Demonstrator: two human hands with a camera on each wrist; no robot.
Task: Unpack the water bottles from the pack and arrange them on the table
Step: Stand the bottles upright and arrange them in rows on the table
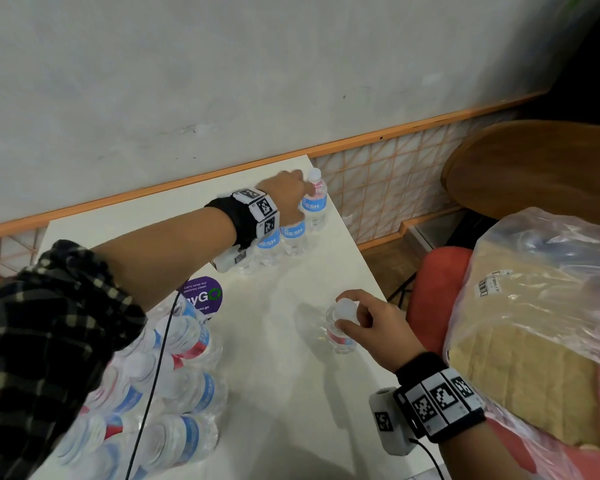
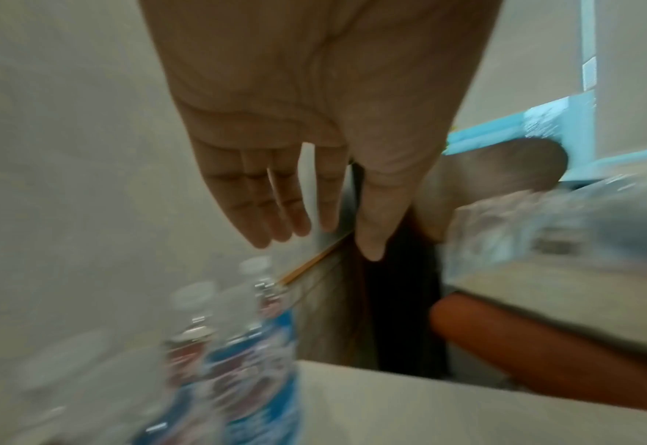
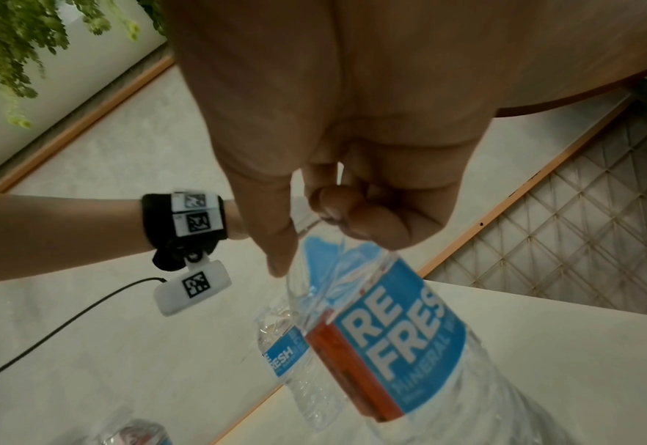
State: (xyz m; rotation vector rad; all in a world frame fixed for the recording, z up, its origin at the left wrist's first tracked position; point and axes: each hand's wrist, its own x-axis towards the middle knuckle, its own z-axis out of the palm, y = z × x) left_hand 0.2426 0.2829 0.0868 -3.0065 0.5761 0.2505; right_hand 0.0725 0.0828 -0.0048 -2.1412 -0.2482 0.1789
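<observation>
A white table [image 1: 284, 393] is seen from above, set against a pale wall [image 1: 222, 81] with an orange trim. A plastic-wrapped pack of water bottles [image 1: 160, 393] lies at the table's near left edge. A short row of upright bottles [image 1: 293, 237] is lined up toward the table's far right corner, the end bottle [image 1: 315, 202] standing closest to that corner. The left hand [image 1: 286, 194] is stretched out above this row, just beside the end bottle's cap; in the left wrist view its fingers [image 2: 276, 204] are straight and spread, and nothing is held. Near the table's right edge, a single bottle [image 1: 340, 329] is gripped at its cap by the thumb and curled fingers of the right hand [image 1: 371, 322]. A purple round sticker [image 1: 201, 296] is stuck to the table beyond the pack.
</observation>
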